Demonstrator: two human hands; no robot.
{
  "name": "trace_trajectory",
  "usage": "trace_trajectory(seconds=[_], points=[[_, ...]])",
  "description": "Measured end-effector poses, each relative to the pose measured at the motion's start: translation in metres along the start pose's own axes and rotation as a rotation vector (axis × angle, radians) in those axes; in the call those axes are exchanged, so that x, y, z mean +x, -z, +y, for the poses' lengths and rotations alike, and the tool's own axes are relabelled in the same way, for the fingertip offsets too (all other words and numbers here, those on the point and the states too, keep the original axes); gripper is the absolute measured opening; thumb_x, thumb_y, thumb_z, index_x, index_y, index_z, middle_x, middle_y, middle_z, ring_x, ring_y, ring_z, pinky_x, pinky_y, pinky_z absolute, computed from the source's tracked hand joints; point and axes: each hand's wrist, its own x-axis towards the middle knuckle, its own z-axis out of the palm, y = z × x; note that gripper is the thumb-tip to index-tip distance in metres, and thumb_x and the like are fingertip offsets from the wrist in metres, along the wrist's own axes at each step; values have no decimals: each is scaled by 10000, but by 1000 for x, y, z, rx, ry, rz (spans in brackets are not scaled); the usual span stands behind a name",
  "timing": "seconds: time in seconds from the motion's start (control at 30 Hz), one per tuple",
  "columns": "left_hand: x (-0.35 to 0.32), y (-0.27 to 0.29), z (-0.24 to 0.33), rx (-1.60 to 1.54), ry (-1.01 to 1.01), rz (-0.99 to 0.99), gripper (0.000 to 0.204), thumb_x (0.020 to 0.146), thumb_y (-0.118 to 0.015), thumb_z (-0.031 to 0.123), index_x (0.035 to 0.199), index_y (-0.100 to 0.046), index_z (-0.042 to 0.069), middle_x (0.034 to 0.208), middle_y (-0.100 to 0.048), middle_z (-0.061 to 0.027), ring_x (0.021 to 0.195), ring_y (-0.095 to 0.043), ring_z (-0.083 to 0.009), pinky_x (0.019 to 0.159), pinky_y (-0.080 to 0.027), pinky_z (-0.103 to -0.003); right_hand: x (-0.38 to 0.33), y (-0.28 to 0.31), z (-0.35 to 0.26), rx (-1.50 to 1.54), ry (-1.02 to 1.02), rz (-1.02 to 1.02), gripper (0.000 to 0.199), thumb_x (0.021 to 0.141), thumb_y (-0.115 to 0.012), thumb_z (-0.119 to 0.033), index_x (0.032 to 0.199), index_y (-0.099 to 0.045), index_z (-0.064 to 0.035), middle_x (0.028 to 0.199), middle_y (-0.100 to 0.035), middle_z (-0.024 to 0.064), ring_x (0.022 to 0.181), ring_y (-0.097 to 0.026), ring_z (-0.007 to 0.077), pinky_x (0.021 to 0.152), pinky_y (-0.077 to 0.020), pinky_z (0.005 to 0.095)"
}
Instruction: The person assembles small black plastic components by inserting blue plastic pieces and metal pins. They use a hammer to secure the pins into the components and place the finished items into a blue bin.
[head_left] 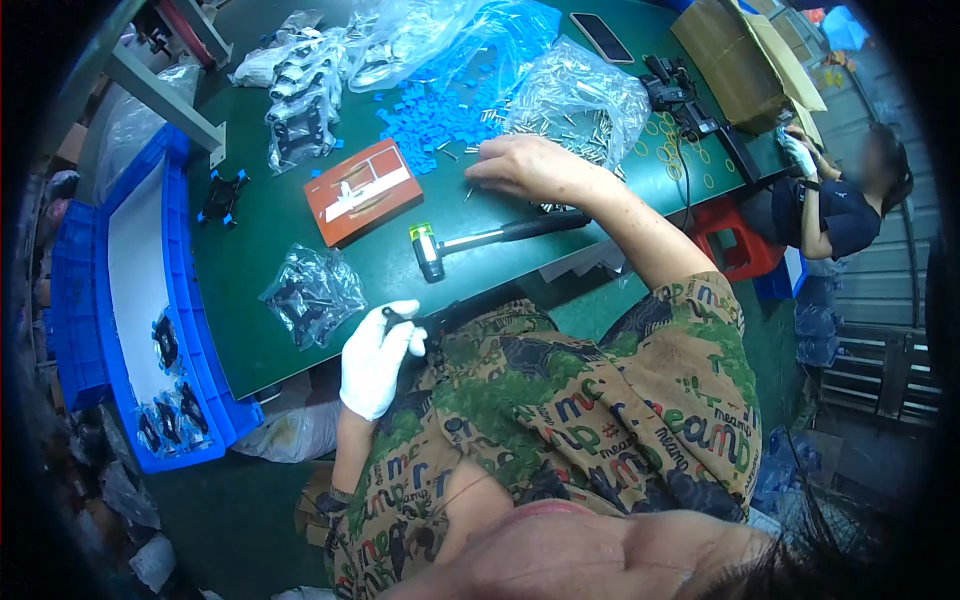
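My left hand (pixel 372 365), in a white glove, is closed around a small black part (pixel 432 324) near the table's front edge; most of that part is hidden by the fingers and the dark background. My bare right hand (pixel 535 168) reaches over the table beside a heap of silvery metal pins (pixel 590 140) spilling from a clear bag. Its fingers are drawn together, and a small metal pin (pixel 469 190) shows at the fingertips. Between my hands lies a mallet (pixel 430 255) with a black and yellow-green head. Behind it stands an orange-red block (pixel 400 190) with tape on top.
Blue plastic pieces (pixel 415 120) lie beyond the block. Bagged black parts (pixel 315 290) sit at front left, near a black bracket with blue tips (pixel 222 197). A blue bin (pixel 185 330) stands left. Far right are a phone (pixel 602 37), cardboard box (pixel 735 65) and co-worker (pixel 845 205).
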Motion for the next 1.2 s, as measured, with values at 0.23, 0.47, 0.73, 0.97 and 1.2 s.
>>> trace_trajectory(seconds=[0.23, 0.47, 0.73, 0.97, 1.2], points=[[10, -9, -2, -93, -27, 22, 306, 1013, -493, 63, 1284, -571, -55, 856, -640, -58, 843, -624, -121, 813, -502, -271, 8, -21, 2, -18, 63, 16, 232, 924, -646, -237, 1096, -708, -94, 945, -595, 97, 910, -634, 299, 792, -511, 428], [16, -12, 7, -48, 3, 147, 213, 1006, -538, 86, 1117, -625, -74, 771, -582, -48, 686, -590, -127, 734, -516, -279, 7, -25, -18, 67, -31, 158, 214, 962, -621, -236, 1068, -701, -69, 967, -632, 114, 923, -638, 295, 817, -506, 409], [26, -14, 3, 254, -131, 252, 187, 988, -615, 149, 1116, -690, 36, 761, -668, -35, 643, -592, -86, 603, -479, -261, 19, -11, -121, 497, -28, 230, 168, 941, -662, -239, 1021, -692, -95, 917, -637, 73, 895, -649, 286, 799, -488, 399], [25, -10, -1, 457, -219, 285, 189, 953, -634, 136, 1106, -670, 30, 791, -684, -122, 671, -670, -220, 626, -526, -334, 26, -19, -139, 472, -29, 227, 161, 934, -670, -225, 1007, -692, -83, 906, -637, 64, 865, -640, 274, 806, -468, 401], [22, -5, -17, 714, -352, 239, 177, 956, -607, 132, 1073, -654, 8, 823, -667, -161, 717, -656, -330, 647, -527, -407, 32, -33, -150, 332, 11, 354, 184, 924, -687, -236, 1022, -661, -83, 889, -626, 52, 855, -628, 262, 843, -437, 394]])
